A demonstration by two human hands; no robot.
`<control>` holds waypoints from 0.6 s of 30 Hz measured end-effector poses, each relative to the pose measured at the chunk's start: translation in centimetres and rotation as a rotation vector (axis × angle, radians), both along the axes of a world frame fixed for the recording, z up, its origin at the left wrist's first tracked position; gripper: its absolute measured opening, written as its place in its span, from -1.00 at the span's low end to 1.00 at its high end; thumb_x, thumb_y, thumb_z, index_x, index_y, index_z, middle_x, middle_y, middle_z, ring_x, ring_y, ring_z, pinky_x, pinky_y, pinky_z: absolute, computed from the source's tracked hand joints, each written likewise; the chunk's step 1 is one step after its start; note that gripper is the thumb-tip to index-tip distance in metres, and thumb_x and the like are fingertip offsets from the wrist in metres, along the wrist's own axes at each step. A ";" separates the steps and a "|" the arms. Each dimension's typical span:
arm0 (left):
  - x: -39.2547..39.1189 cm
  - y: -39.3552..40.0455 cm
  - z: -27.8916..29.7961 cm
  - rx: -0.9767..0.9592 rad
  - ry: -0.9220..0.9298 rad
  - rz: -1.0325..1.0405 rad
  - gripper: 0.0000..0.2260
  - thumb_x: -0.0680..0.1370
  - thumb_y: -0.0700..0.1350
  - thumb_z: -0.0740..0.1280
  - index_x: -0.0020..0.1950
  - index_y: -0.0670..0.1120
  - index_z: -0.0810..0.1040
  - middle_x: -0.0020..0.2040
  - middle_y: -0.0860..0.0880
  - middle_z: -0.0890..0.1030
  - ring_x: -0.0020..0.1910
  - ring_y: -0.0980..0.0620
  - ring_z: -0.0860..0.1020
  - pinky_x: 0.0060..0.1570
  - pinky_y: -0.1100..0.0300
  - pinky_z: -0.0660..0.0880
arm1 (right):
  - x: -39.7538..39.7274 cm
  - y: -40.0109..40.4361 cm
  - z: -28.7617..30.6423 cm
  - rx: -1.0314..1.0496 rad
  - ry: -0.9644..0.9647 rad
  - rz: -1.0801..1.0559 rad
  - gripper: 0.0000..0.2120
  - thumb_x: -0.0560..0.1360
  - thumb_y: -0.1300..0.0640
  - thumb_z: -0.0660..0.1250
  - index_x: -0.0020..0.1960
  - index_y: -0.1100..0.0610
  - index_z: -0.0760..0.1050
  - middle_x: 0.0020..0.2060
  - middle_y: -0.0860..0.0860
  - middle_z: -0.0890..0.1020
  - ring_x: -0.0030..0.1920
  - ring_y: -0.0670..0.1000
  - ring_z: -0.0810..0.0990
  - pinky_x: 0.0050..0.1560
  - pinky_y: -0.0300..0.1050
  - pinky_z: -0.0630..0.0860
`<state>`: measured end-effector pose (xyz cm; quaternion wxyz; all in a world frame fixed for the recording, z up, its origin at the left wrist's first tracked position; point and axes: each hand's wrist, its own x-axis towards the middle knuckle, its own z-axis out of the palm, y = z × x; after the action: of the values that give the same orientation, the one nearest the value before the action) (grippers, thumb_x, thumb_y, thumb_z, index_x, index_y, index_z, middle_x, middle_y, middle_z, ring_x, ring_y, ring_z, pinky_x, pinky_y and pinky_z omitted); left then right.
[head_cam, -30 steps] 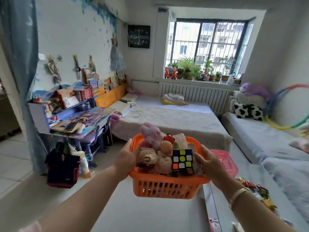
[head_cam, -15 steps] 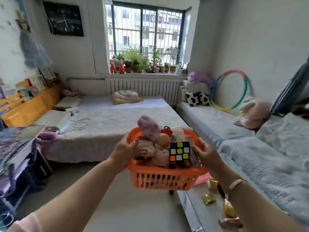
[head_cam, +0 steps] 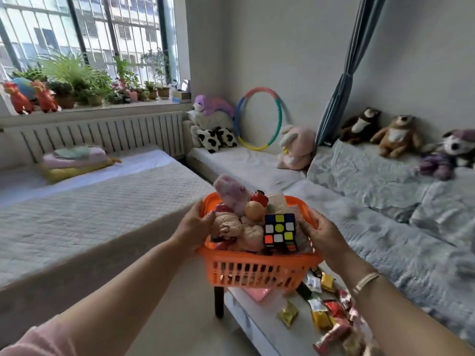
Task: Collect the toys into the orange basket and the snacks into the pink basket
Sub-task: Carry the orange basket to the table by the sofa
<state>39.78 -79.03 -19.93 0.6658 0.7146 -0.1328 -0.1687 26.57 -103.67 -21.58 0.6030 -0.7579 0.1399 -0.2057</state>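
Nearest the camera, a white tabletop (head_cam: 259, 317) is seen at lower right, strewn with wrapped snacks (head_cam: 320, 318) in gold, red and green foil. A pink object (head_cam: 258, 294) lies on the tabletop, partly hidden beneath the basket; whether it is the pink basket cannot be told. Just above the tabletop's far end, the orange basket (head_cam: 257, 269) is held in the air by both hands. The grip of the left hand (head_cam: 194, 227) is closed over the left rim, thumb inside against the plush toys; the grip of the right hand (head_cam: 322, 233) is closed over the right rim. The basket is piled with toys: a puzzle cube (head_cam: 280, 231), pale plush figures (head_cam: 231, 227), a pink plush (head_cam: 231, 192). Beyond, a bed (head_cam: 90, 214) is seen at left and a sofa (head_cam: 385, 201) with stuffed animals at right. Farthest, a hoop (head_cam: 261, 118) is leaned against the wall beside a plant-lined windowsill (head_cam: 102, 107).
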 end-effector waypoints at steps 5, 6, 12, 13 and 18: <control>7.9 -8.2 -1.4 0.049 -0.022 -0.112 -0.87 0.66 -0.13 0.25 0.04 0.11 0.50 0.09 -0.18 0.64 0.11 -0.23 0.63 0.18 -0.25 0.54 | 4.8 -6.1 -1.9 -0.006 0.011 -0.098 -0.61 0.51 -0.14 0.29 0.29 -0.03 0.47 0.04 -0.05 0.68 -0.01 -0.11 0.67 -0.11 -0.18 0.59; 9.4 -9.9 -1.5 0.056 -0.019 -0.134 -0.87 0.66 -0.13 0.25 0.04 0.12 0.49 0.09 -0.18 0.64 0.10 -0.21 0.64 0.17 -0.24 0.55 | 5.9 -7.3 -2.3 0.008 0.002 -0.115 -0.61 0.51 -0.13 0.29 0.29 -0.03 0.46 0.04 -0.05 0.68 -0.01 -0.10 0.67 -0.11 -0.16 0.60; 19.2 -22.2 -3.5 0.109 -0.039 -0.226 -0.80 0.65 -0.18 0.26 -0.01 0.15 0.48 0.02 -0.12 0.66 0.06 -0.18 0.64 0.13 -0.08 0.59 | 12.8 -16.6 -4.1 0.011 0.024 -0.272 -0.60 0.51 -0.20 0.28 0.31 -0.13 0.43 0.08 -0.10 0.66 0.07 -0.11 0.64 0.03 -0.08 0.60; 20.5 -23.9 -3.9 0.116 -0.058 -0.229 -0.79 0.65 -0.19 0.27 -0.02 0.14 0.48 -0.02 -0.05 0.65 0.03 -0.12 0.64 0.08 0.08 0.61 | 13.7 -18.1 -4.4 0.008 0.027 -0.291 -0.58 0.51 -0.22 0.29 0.32 -0.13 0.42 0.09 -0.09 0.66 0.09 -0.09 0.63 0.07 -0.01 0.59; 27.1 -32.8 -6.5 0.168 -0.094 -0.320 -0.53 0.63 -0.10 0.31 0.54 -0.05 0.31 0.29 -0.10 0.57 0.22 -0.09 0.58 0.32 -0.05 0.47 | 18.0 -24.9 -6.9 0.020 0.043 -0.412 -0.57 0.49 -0.21 0.29 0.32 -0.15 0.41 0.11 -0.09 0.65 0.12 -0.04 0.62 0.14 0.12 0.56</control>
<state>66.89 -111.84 -26.40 0.5616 0.7444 -0.2614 -0.2494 44.53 -128.60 -28.50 0.5525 -0.7116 0.3066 -0.3072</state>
